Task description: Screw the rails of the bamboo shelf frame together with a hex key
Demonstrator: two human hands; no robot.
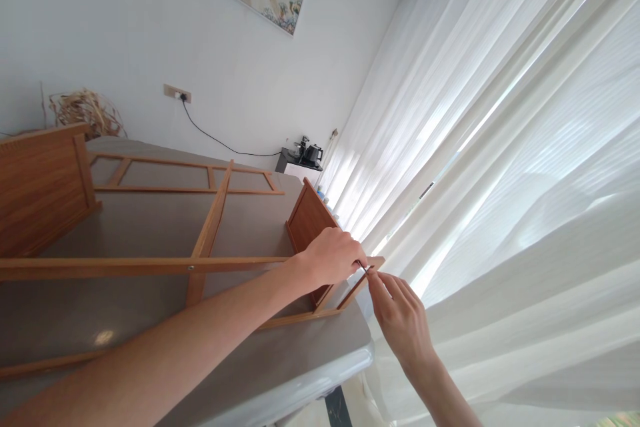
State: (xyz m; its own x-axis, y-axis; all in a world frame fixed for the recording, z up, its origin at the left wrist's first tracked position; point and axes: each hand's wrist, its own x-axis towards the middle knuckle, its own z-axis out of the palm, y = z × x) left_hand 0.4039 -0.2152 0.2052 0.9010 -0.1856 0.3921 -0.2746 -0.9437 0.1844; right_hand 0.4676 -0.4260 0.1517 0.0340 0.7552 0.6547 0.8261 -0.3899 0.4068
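Observation:
A wooden frame (150,267) of rails and panels lies on the grey table (305,353). My left hand (333,257) is closed above the right end of its near rail. A thin dark metal rod (363,268), looking like a hex key, sticks out of the left fingers. My right hand (400,310) pinches at the rod's far tip, by the rail's end; whatever small part sits in those fingertips is hidden. A brown wooden panel (313,210) stands upright just behind the left hand.
Another wooden panel (45,190) stands at the left, and a ladder-like wooden piece (165,189) lies at the back. White curtains (480,227) hang close on the right. A small cabinet (301,170) with a black kettle (313,154) stands beyond the table.

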